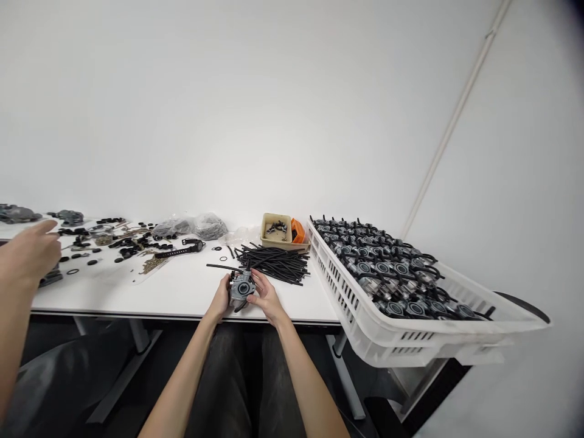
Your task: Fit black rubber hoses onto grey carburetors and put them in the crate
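Both my hands hold one grey metal carburetor (240, 288) at the near edge of the white table (182, 292). My left hand (221, 298) grips its left side with curled fingers. My right hand (266, 296) wraps round its right side, fingers closed over the top. A short black hose hangs from the part. Just behind it lies a pile of black rubber hoses (274, 261).
A white plastic crate (410, 328) full of finished carburetors stands at the right. A beige box (276, 231) and an orange item sit at the back. Small black parts, a strap and plastic bags cover the left. Another person's hand (27, 252) reaches in from the left.
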Action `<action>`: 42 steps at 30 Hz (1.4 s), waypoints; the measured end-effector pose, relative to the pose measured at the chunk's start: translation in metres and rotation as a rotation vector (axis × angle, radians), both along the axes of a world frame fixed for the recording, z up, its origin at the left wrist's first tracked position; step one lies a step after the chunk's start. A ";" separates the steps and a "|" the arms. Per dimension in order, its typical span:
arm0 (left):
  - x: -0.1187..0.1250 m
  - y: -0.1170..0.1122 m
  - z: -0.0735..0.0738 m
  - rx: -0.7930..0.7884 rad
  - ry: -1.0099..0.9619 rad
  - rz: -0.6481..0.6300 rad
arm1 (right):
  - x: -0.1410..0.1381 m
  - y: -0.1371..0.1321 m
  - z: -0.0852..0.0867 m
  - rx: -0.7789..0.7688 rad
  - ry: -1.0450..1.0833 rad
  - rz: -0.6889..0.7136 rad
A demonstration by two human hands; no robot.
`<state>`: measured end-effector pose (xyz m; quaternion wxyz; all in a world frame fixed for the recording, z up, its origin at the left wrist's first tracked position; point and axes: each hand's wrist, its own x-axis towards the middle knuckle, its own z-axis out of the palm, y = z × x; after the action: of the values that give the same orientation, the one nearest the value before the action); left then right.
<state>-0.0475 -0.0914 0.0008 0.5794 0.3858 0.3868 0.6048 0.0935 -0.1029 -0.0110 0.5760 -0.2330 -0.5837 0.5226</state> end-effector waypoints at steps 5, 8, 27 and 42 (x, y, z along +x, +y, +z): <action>-0.001 0.003 -0.005 0.040 -0.003 -0.013 | 0.000 0.000 -0.002 -0.013 -0.011 0.085; -0.003 0.006 -0.007 0.069 0.059 -0.001 | 0.000 0.001 -0.003 -0.043 -0.004 0.140; -0.009 0.003 -0.003 0.165 0.116 -0.231 | 0.000 -0.006 0.006 -0.064 0.030 0.091; -0.010 -0.002 0.006 0.125 0.039 -0.222 | 0.000 -0.001 0.004 -0.064 0.095 -0.040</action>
<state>-0.0580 -0.0937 0.0073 0.6100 0.4734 0.3145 0.5522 0.0932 -0.1038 -0.0067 0.6057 -0.2377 -0.5337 0.5401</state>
